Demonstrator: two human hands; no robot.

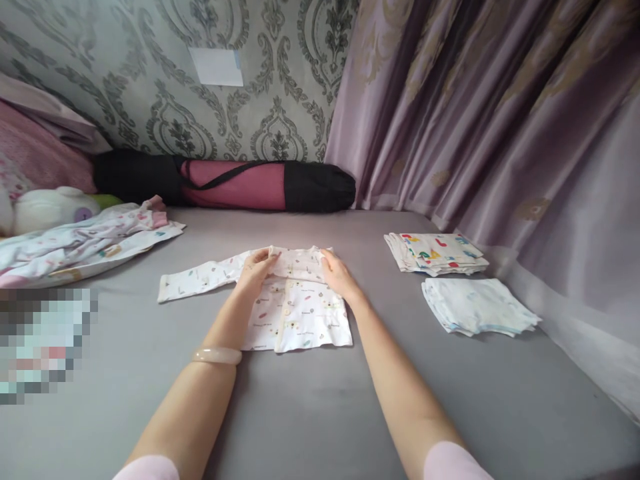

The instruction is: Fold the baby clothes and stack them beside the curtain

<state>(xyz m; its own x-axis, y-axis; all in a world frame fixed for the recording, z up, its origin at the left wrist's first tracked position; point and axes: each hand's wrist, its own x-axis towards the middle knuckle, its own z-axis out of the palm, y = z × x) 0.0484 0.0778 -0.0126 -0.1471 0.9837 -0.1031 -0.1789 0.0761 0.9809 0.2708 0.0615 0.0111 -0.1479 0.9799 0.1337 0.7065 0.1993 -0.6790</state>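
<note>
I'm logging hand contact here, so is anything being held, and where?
A small printed shirt: the left hand and the right hand are on opposite sides of its upper part; how firmly can't be told.

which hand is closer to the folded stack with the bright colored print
Right. The right hand is at the near side of the small shirt, left of the folded stack; the left hand is farther left, by the spread sleeve.

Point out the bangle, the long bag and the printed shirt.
Bangle (pixel 217 356): head view, middle of its pale band.
Long bag (pixel 250 189): head view, its maroon middle section.
Printed shirt (pixel 316 320): head view, front panel at picture right.
</note>
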